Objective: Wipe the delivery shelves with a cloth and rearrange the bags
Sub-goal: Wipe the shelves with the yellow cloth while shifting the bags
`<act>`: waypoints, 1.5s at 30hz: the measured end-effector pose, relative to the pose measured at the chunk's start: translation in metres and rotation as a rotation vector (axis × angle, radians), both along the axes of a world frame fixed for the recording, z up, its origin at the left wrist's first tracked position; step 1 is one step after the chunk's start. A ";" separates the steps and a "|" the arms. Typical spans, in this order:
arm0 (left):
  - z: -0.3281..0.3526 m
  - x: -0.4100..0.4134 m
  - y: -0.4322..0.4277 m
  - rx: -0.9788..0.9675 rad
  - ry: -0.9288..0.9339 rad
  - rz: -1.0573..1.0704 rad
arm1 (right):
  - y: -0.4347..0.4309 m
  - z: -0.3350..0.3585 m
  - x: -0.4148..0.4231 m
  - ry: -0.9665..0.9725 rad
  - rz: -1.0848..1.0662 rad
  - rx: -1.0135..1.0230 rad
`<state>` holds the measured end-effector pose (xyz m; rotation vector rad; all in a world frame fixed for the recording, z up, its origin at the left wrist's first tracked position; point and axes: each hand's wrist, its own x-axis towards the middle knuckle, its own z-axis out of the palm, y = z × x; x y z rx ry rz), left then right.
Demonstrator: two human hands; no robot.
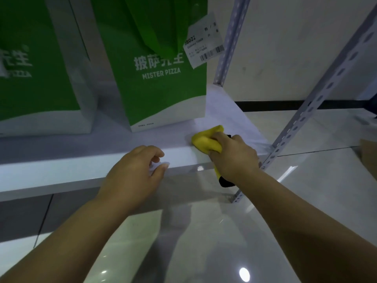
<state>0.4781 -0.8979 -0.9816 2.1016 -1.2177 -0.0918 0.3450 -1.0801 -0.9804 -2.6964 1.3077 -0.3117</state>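
The right hand (234, 154) is clenched around a bunched yellow cloth with a black underside (208, 140), pressing it onto the glossy white shelf board (61, 170) near the front right corner, just beside the perforated grey metal upright (306, 111). The cloth bulges out past the fingers toward the green-and-white paper bag printed MISTER PIZZA (163, 78), which stands close behind it. A second green bag (36, 68) stands further left. The left hand (134, 170) rests loosely curled and released on the shelf's front edge, where bare board runs leftward.
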 end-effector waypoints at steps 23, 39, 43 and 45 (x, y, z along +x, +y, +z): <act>0.036 0.219 0.312 0.087 -0.246 0.395 | 0.295 0.056 0.240 -0.073 0.542 0.137; -0.010 0.301 0.414 -0.005 -0.199 0.479 | 0.420 0.032 0.389 0.058 0.492 0.018; -0.019 0.311 0.422 -0.069 -0.144 0.484 | 0.428 0.030 0.409 -0.003 0.554 -0.027; -0.019 0.316 0.424 -0.088 -0.142 0.473 | 0.435 0.027 0.420 0.013 0.633 -0.003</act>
